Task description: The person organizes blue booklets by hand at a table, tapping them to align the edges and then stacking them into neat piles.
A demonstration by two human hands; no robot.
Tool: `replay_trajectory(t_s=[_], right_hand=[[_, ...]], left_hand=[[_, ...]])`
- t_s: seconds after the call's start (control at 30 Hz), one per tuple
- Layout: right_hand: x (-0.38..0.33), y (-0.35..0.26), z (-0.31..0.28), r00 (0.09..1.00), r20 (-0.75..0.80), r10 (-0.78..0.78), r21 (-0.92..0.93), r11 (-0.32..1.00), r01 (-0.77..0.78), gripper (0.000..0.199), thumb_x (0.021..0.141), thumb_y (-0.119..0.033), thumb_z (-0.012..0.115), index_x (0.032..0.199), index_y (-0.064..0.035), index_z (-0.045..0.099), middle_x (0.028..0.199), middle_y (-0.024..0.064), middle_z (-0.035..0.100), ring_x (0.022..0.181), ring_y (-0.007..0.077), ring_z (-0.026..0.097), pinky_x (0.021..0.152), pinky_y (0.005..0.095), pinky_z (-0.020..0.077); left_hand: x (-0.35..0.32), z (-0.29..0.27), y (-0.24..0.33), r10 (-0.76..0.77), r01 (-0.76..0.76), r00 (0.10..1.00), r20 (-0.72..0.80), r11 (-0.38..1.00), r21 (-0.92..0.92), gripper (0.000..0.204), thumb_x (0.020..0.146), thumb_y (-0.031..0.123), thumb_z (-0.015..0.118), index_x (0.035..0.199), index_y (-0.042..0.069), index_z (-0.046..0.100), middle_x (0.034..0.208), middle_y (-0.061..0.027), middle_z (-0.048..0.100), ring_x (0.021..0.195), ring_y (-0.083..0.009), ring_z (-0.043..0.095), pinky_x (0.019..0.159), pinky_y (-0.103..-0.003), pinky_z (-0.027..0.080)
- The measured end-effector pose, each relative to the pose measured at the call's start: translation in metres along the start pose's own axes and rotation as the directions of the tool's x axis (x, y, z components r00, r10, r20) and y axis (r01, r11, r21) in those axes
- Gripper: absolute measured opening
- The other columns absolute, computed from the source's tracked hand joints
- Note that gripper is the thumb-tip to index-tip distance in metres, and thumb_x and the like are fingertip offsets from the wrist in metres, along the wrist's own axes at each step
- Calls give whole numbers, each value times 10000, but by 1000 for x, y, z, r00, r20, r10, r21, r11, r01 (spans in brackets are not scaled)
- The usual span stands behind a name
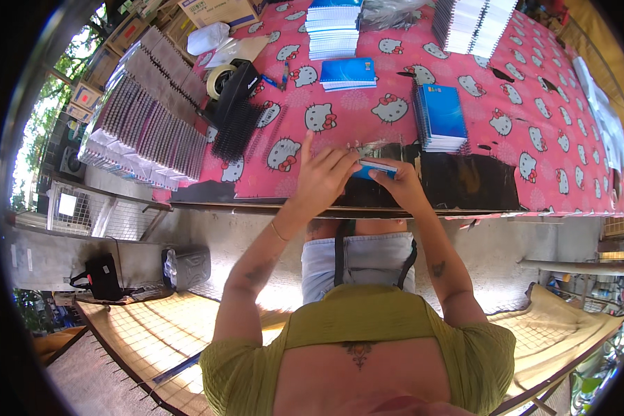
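Just above the table's near edge, a small blue-covered notebook (365, 173) is tilted up between my hands. My right hand (401, 186) grips its right end, thumb on the blue cover. My left hand (328, 175) has its fingertips at the notebook's left end, with the index finger stretched out away from it; what those fingertips pinch is too small to make out. To the right stands a stack of blue spiral notebooks (442, 114). Farther off lies a low pile of blue-covered pages (348, 73). Loose black spiral binding coils (237, 132) lie left of my hands.
A pink cartoon-cat tablecloth (381, 132) covers the table, worn to black at the near edge. A tape dispenser (232, 90) stands at left beside tall rows of spiral notebooks (145, 132). More stacks (333, 31) and bound notebooks (473, 28) stand at the back, near cardboard boxes (222, 10).
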State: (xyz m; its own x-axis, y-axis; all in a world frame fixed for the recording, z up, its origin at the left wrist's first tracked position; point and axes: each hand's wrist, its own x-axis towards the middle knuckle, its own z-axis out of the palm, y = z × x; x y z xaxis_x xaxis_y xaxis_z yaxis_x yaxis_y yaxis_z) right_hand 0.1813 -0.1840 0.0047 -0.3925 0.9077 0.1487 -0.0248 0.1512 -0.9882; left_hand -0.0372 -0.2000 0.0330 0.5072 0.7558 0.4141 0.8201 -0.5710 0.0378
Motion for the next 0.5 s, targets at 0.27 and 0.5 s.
replay_trajectory(t_s=[0.27, 0.5], right_hand=[[-2, 3, 8, 994, -62, -86, -83, 993, 81, 278, 923, -68, 649, 1191, 1, 664, 1049, 96, 730, 916, 97, 625, 827, 277, 506], [-4, 10, 5, 995, -38, -94, -168, 982, 87, 307, 881, -37, 642, 1187, -29, 670, 1003, 153, 729, 814, 137, 657, 758, 301, 516]], left_hand=[[-33, 34, 55, -103, 102, 995, 12, 992, 79, 783, 945, 550, 465, 1445, -47, 383, 1536, -266, 306, 1438, -430, 268, 1109, -688, 129], [-36, 39, 57, -57, 50, 997, 61, 993, 110, 836, 947, 578, 414, 1467, -71, 323, 1541, -294, 274, 1445, -461, 229, 1115, -684, 95]])
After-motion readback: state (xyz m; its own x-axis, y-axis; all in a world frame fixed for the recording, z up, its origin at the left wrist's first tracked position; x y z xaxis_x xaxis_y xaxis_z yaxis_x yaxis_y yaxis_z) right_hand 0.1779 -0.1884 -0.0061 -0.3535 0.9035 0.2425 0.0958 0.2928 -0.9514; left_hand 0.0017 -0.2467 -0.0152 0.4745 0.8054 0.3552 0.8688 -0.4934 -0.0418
